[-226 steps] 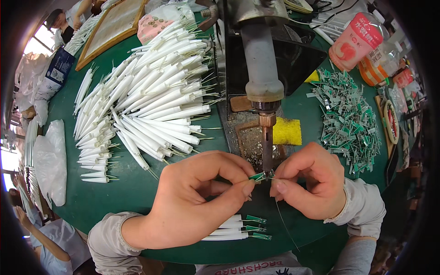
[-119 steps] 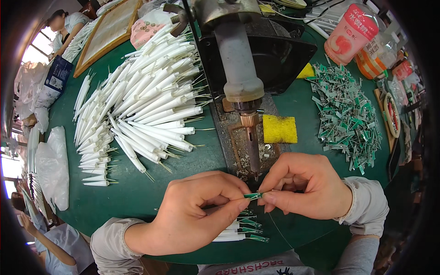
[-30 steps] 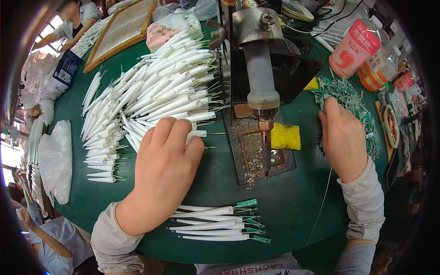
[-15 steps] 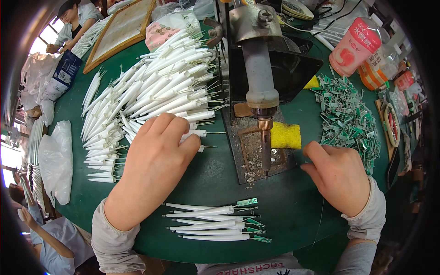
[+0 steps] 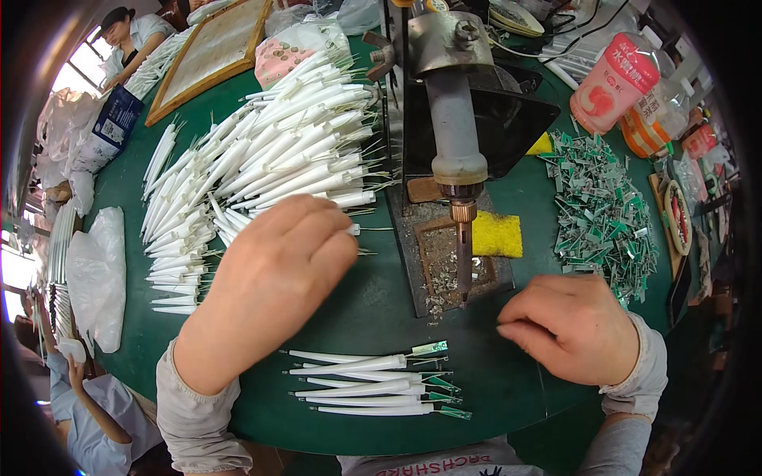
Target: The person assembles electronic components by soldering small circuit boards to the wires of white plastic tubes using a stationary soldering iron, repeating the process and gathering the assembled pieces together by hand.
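My left hand (image 5: 274,274) is closed at the near edge of a big pile of white tapered tubes (image 5: 278,151) with thin wire ends. Its fingers curl down over a white tapered tube, mostly hidden beneath them; wire ends poke out to their right. My right hand (image 5: 571,327) hovers over the green table, right of the soldering iron (image 5: 463,254), thumb and fingers pressed together. Whatever they pinch is too small to make out. Between my forearms several white tubes with small green circuit boards (image 5: 429,348) attached lie in a row.
The iron points down from a stand over a dirty metal base (image 5: 425,262). Beside it lies a yellow sponge (image 5: 497,236). Loose green circuit boards (image 5: 599,214) are heaped at right, near a pink bottle (image 5: 615,83). A plastic bag (image 5: 97,278) lies left; other people sit beyond.
My left hand has shifted slightly right along the edge of the pile. My right hand has come a little lower and left, its thumb and fingers closing together.
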